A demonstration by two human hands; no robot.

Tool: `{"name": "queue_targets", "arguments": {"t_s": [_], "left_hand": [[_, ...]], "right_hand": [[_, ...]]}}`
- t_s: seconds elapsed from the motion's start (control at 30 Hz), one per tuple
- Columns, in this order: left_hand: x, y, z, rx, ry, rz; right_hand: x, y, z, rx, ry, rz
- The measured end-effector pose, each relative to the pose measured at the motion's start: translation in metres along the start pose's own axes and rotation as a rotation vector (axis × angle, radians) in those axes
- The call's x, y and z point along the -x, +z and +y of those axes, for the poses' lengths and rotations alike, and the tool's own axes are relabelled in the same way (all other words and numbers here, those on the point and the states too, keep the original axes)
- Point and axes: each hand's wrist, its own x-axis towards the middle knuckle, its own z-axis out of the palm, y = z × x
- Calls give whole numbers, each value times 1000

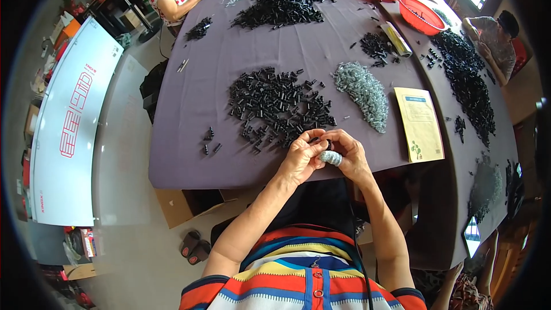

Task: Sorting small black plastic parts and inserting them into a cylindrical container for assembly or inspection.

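Note:
Close together at the table's near edge, my left hand (306, 154) and my right hand (350, 155) are both closed, fingertips meeting. Pinched between them is a small black cylindrical piece (329, 144), mostly covered by the fingers. One digit there has a pale grey wrapping (330, 158); which hand it belongs to I cannot tell. Just beyond my hands spreads a pile of short black tube-like pieces (275, 103). To its right lies a heap of small clear parts (364, 95). A few loose black pieces (210, 138) rest at the left.
A yellow booklet (419, 126) lies right of the clear heap. Red plastic baskets (419, 16) and more black piles (284, 6) stand farther off on the purple-grey tablecloth (189, 103). Other people sit around the table. A cardboard box (178, 206) is below the near edge.

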Motion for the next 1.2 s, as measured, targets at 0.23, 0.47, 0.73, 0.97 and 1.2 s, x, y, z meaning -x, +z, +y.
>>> {"name": "queue_targets", "arguments": {"t_s": [0.23, 0.47, 0.73, 0.97, 1.2], "left_hand": [[5, 4, 1, 16, 32, 20], [3, 7, -9, 76, 43, 32], [4, 8, 1, 43, 85, 30], [4, 5, 0, 56, 42, 5], [2, 4, 0, 45, 26, -14]], "right_hand": [[-3, 2, -5, 8, 15, -5], [1, 2, 0, 20, 11, 60], [-4, 2, -10, 8, 81, 49], [-5, 1, -8, 101, 28, 55], [-4, 0, -4, 54, -1, 59]]}}
